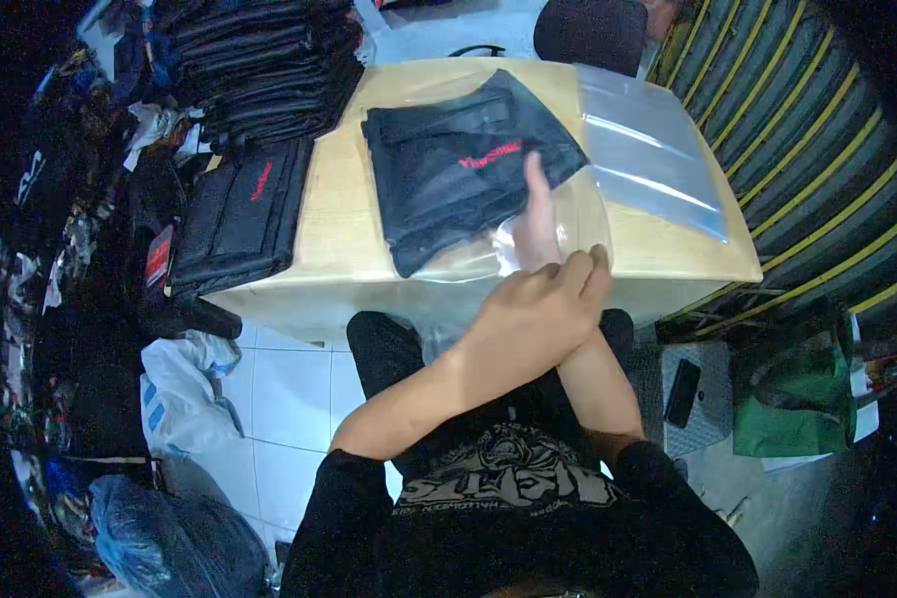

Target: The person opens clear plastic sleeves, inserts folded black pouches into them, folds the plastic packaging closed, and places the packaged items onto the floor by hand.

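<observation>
A black fabric bag (448, 179) with red lettering lies skewed on the table, with a clear plastic bag (583, 214) around it. My right hand (536, 229) is inside the plastic at the fabric bag's near right edge. One digit lies stretched over the fabric; the other fingers are hidden, seemingly underneath. Crossing over my right wrist, my left hand (558, 289) has its fingers closed on the near right edge of the clear plastic. Loose plastic hangs over the table's front edge toward my lap.
The pale wooden table (339, 234) carries flat clear plastic sheets (653, 149) at right. Another black bag (244, 214) and a tall stack of black bags (259, 75) stand at left. Yellow-edged black strips (797, 149) line the right side. A phone (682, 392) lies low right.
</observation>
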Motion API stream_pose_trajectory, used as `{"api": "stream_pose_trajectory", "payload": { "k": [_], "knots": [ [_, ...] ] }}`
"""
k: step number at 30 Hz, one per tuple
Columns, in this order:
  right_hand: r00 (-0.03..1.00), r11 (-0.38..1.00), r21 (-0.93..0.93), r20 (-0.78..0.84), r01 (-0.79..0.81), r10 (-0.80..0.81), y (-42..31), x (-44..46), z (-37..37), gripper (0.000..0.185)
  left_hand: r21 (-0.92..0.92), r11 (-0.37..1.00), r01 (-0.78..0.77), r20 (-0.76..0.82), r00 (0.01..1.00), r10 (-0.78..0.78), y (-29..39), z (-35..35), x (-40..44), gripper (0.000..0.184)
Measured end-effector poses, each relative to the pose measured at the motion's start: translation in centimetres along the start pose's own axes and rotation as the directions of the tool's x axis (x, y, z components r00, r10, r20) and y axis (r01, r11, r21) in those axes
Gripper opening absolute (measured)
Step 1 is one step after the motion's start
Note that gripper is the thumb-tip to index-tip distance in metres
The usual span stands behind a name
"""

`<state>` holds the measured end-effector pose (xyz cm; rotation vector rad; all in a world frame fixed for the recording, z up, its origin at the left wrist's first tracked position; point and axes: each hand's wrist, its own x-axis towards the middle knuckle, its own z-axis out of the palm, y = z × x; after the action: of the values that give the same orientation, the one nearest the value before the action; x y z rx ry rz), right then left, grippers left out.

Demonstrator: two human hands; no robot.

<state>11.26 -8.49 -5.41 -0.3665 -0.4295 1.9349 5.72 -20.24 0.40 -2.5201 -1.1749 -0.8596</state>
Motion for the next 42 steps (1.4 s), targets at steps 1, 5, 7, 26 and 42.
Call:
{"api": "stream_pose_trajectory", "payload": {
  "k": [1,5,7,26,42],
  "knots": [
    [0.994,0.995,-0.079,-0.086,0.065,-0.072,0.1,0.4,-0.6,0.048,-0.007,1.0,-0.009,0.009,1.0,0.009,-0.4,-0.2,-0.5,0.045],
    [0.691,0.417,-0.836,-0.063,0.357,-0.72,-0.8,1.0,-2.3,0.05,-0.002,1.0,-0.009,0.02,1.0,0.009,-0.7,0.0,-1.5,0.034],
    [0.633,0.333,-0.848,0.004,0.413,-0.774,-2.2,0.7,-1.9,0.049,-0.009,0.997,-0.076,0.008,0.997,0.076,-0.8,0.1,-0.9,0.033],
    [0.965,0.954,-0.236,-0.143,0.184,-0.221,-5.7,-1.8,-5.5,0.055,-0.378,0.916,0.139,0.087,0.99,-0.114,-2.7,1.5,5.1,0.037],
    [0.952,0.138,-0.946,0.303,0.294,0.045,-13.1,-4.4,2.7,0.035,0.203,0.795,0.572,0.007,0.811,-0.586,-22.6,12.9,7.5,0.061]
  ]
}}
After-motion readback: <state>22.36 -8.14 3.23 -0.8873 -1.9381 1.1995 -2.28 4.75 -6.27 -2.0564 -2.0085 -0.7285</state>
